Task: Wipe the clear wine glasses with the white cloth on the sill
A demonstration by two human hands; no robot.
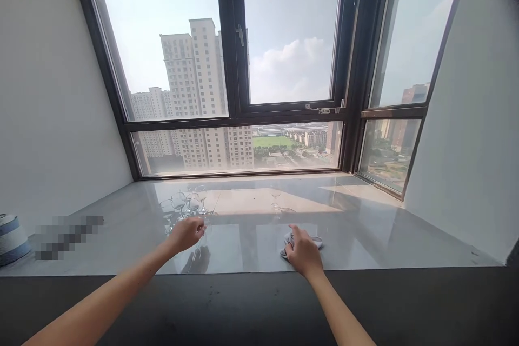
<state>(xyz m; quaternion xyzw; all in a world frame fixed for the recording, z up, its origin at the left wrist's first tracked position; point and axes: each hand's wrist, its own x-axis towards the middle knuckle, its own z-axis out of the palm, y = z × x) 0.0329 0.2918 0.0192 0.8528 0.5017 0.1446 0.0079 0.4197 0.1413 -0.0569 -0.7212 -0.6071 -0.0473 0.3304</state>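
Note:
My left hand (pixel 187 234) is closed, its fingers curled, just in front of a cluster of clear stemmed glasses (pixel 179 201) on the left part of the sill. Whether anything is pinched in those fingers is hidden or too small to make out. On the right, my right hand (pixel 303 251) grips a crumpled grey cloth (pixel 287 246) against the glossy surface, with the index finger stretched forward. Farther back, between the two hands, a single stemmed glass (pixel 275 194) stands upright, apart from the others.
The sill (pixel 365 243) is shiny grey and ends at a dark front edge close to me. A blue and white roll-shaped object (pixel 13 240) stands at the far left, beside a blurred patch. Dark window frames (pixel 284 117) rise behind, with white walls on both sides.

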